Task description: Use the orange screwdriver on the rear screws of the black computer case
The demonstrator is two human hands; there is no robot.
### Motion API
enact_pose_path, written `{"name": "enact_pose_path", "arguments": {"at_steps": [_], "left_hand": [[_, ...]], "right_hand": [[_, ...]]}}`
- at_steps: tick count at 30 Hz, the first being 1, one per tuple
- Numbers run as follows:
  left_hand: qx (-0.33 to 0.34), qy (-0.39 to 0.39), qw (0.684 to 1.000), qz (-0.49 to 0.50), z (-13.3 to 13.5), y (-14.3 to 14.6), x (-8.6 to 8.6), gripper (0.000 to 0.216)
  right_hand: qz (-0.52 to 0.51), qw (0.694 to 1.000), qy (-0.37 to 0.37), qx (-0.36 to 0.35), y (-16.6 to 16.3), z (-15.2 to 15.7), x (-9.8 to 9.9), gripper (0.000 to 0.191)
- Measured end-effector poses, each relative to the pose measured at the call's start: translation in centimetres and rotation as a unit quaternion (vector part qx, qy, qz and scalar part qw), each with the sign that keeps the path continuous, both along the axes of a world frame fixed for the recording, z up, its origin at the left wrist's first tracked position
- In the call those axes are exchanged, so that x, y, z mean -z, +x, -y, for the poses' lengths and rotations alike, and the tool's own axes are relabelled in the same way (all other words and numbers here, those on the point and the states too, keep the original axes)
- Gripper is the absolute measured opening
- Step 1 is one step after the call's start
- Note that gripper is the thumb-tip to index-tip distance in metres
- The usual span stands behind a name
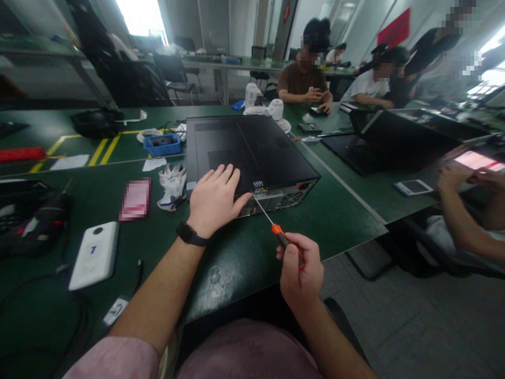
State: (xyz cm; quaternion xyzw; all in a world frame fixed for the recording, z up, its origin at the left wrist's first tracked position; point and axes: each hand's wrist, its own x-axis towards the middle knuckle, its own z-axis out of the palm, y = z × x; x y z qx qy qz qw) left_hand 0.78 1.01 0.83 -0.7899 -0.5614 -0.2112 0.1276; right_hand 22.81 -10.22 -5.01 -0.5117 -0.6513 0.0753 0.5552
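A broad, dark green surface [240,284] with a dull sheen carries everything within reach. The largest thing on it is a black, rectangular metal computer case [252,145], lying flat in the middle, its rear panel with a round fan grille turned toward the person. Both hands work at this near edge: the left hand [215,197] lies open, palm down on the case's top, thumb out toward the edge; the right hand [302,266] is closed, out in front of the case.

Left of the forearms lies a white, rounded, flat device [94,255]. Farther back stands an open blue plastic box [165,151] with dark contents, and beside the case lies a crumpled white-and-grey fabric glove [172,187].

The right hand grips a slim screwdriver [277,230] by its orange-and-black handle, its thin metal shaft slanting to the rear edge, near the left thumb; whether the tip touches is unclear. Smallest is the black wristwatch [192,234] on the left wrist.
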Motion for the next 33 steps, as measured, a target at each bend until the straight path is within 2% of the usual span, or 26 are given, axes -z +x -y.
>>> {"name": "enact_pose_path", "arguments": {"at_steps": [7, 11, 16, 24, 28, 33], "left_hand": [[0.003, -0.001, 1.000, 0.008, 0.0, -0.1, 0.1, 0.066], [0.001, -0.002, 1.000, 0.005, 0.0, 0.0, 0.0, 0.066], [-0.001, -0.004, 1.000, 0.004, 0.0, 0.0, 0.0, 0.066], [-0.003, 0.005, 1.000, -0.005, 0.1, 0.1, -0.1, 0.066], [-0.003, 0.005, 1.000, -0.006, 0.1, 0.0, -0.1, 0.065], [-0.003, 0.000, 1.000, 0.000, 0.1, 0.0, -0.1, 0.065]], "right_hand": [[0.029, 0.999, 0.026, -0.021, -0.2, 0.1, -1.0, 0.030], [0.033, 0.999, 0.040, -0.017, -0.1, -0.1, -0.7, 0.026], [0.018, 1.000, 0.012, 0.017, 0.1, -0.1, -0.1, 0.019], [-0.002, 1.000, -0.011, -0.004, 0.1, 0.0, -0.1, 0.018], [0.029, 0.999, 0.023, -0.006, -0.2, 0.0, -0.7, 0.026], [0.039, 0.998, 0.046, -0.014, -0.1, -0.2, -0.8, 0.025]]}}
